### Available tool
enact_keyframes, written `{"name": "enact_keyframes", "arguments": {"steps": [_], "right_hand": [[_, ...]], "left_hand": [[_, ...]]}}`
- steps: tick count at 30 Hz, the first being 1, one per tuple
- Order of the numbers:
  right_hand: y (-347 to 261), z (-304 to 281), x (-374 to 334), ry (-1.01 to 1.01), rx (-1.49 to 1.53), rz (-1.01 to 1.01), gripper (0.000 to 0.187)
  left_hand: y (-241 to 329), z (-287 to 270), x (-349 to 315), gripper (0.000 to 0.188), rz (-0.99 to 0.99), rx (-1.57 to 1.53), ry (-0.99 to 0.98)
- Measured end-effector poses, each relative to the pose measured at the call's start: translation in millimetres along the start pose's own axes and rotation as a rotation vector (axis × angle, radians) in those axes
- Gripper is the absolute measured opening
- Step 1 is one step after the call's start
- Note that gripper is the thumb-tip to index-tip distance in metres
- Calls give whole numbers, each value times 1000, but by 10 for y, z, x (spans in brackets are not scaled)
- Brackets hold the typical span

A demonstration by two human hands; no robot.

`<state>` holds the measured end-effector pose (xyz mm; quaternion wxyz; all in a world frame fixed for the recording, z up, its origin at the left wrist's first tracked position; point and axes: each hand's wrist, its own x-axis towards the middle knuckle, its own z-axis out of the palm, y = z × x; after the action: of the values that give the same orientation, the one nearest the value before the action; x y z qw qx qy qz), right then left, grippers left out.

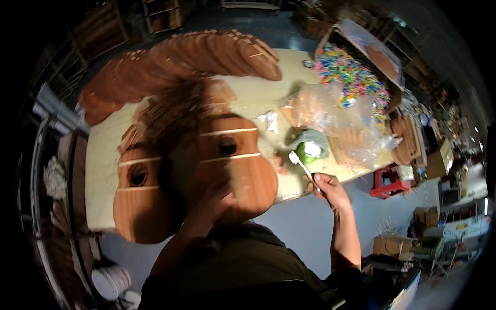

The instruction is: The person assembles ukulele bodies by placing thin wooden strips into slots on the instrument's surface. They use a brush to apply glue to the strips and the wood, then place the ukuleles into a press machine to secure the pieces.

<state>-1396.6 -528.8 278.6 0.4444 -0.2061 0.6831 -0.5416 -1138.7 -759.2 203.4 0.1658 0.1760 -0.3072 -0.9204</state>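
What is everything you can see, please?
table: one, yellowish, centre
soundholed panels: two, brown, table front
fanned panels: many, brown, table back
wood pieces: many, brown, table middle
plastic: uncounted, clear, table right
small pieces: many, multicoloured, right rear
container: one, greenish, table right
brush: one, whitish, beside container
stool: one, red, right
cardboard boxes: several, brown, right
bucket: one, white, lower left
shelving: several, dim, background
left hand: one, bare, at right soundholed panel
right hand: one, bare, holding brush

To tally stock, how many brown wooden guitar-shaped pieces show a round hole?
2: one piece on the pale table, near its left end; another by the left hand. The brown wooden stack may hide more.
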Motion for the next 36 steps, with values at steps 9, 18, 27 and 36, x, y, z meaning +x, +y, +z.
{"name": "enact_keyframes", "arguments": {"steps": [9,18,27,36], "right_hand": [[-195,1048,-88,310,-678,-689,21],[37,1277,-216,219,-865,-1116,27],[-50,1651,-76,-75,6,-77,16],[254,1507,425,66,-151,-109,5]], "left_hand": [[200,343,-95,56,-235,-76,-240],[213,95,-109,50,-92,-100,-104],[395,233,-435,40,726,1454,52],[457,-2,-690,39,658,1685,122]]}}
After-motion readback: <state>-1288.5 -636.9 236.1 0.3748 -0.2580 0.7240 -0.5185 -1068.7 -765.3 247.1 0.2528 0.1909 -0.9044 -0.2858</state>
